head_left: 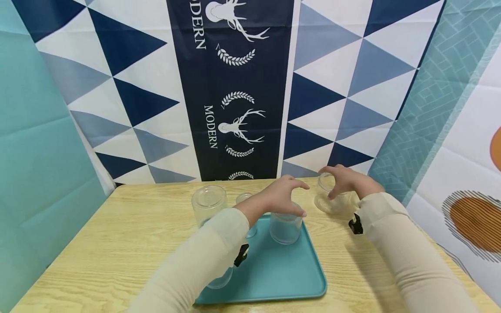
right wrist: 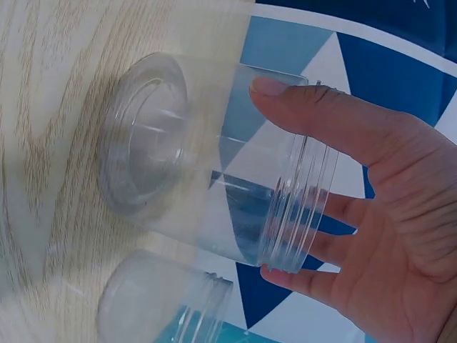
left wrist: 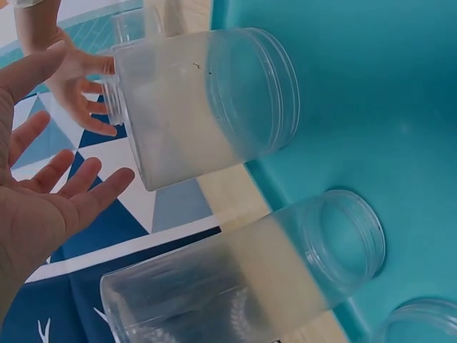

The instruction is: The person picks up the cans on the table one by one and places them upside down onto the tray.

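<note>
My right hand (head_left: 348, 180) holds the threaded rim of a clear jar (right wrist: 207, 164) from above. This jar stands mouth up on the table beyond the tray's back right corner. In the right wrist view the thumb lies on its near side and the fingers are round the far side. My left hand (head_left: 279, 198) hovers over a wide clear jar (head_left: 285, 230) in the tray's back right part. Its fingers (left wrist: 100, 189) are spread and apart from that jar, which stands mouth down in the left wrist view.
A teal tray (head_left: 282, 278) lies on the wooden table (head_left: 90, 239). It carries a tall jar (head_left: 209, 202), a slim jar (left wrist: 235, 279) and another at the front left (head_left: 221, 280), partly behind my left sleeve. A second upright jar (right wrist: 161, 300) stands beside the held one. Patterned cloth hangs behind.
</note>
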### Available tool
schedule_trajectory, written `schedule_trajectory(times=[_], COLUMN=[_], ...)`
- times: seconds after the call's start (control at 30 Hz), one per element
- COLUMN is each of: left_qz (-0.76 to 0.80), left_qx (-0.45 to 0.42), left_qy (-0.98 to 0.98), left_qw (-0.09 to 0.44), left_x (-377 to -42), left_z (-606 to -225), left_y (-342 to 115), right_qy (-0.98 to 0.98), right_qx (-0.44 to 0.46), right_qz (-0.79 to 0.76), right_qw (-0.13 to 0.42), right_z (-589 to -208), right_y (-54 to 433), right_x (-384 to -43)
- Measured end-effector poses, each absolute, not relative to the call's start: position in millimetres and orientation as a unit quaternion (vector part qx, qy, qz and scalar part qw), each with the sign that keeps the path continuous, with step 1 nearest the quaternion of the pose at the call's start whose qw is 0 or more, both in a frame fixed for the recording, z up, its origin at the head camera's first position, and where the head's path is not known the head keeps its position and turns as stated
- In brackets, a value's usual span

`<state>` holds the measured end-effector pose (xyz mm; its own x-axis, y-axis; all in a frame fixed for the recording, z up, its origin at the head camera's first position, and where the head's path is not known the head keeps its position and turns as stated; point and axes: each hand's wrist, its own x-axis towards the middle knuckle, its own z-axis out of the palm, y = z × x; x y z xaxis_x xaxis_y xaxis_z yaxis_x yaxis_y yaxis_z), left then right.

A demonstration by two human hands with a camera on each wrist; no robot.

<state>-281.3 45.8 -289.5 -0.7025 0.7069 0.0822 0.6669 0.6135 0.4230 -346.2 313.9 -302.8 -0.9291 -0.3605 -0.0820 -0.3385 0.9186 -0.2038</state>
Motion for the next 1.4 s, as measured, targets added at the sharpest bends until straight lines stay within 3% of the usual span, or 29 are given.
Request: schedule_trajectory(times=[0.43,1.4], left_qz=[0.255,0.395], left_qx=[0.358,0.327], left_qy=[0.898,0.857], left_qw=[0.012,0.042], left_x=[-293.3,-285.1], left_z=[-295.6,-295.0], left_y=[39.3,30.7], right_qy=[0.976,0.952], right_qx=[-0.186,-0.273], right_qz=[-0.113,-0.091], right_qw=[0.018,-0.109], right_z=[-302.9,-279.7], right_y=[314.2,304.0], right_x=[-331.2,-272.3])
